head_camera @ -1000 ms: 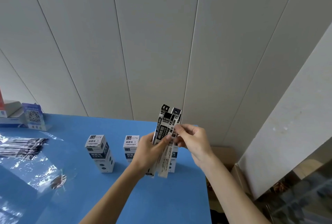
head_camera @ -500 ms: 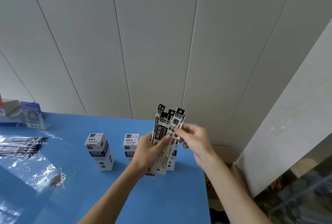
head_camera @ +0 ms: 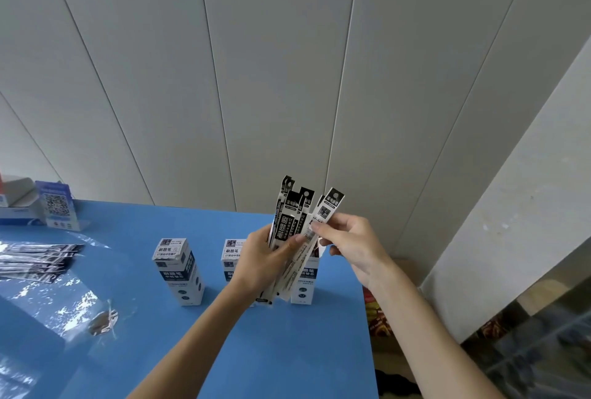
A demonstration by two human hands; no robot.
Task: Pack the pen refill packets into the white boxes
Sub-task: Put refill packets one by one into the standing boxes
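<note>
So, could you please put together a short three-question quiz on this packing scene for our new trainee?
1. True or false: the left hand holds a bunch of refill packets upright above the blue table.
2. How many white boxes stand on the table? A) one B) three C) five
3. Fill in: the right hand pinches the rightmost packet near its ___ end.

Key
1. True.
2. B; the middle and right ones are partly hidden behind the left hand and the packets.
3. Top.
</note>
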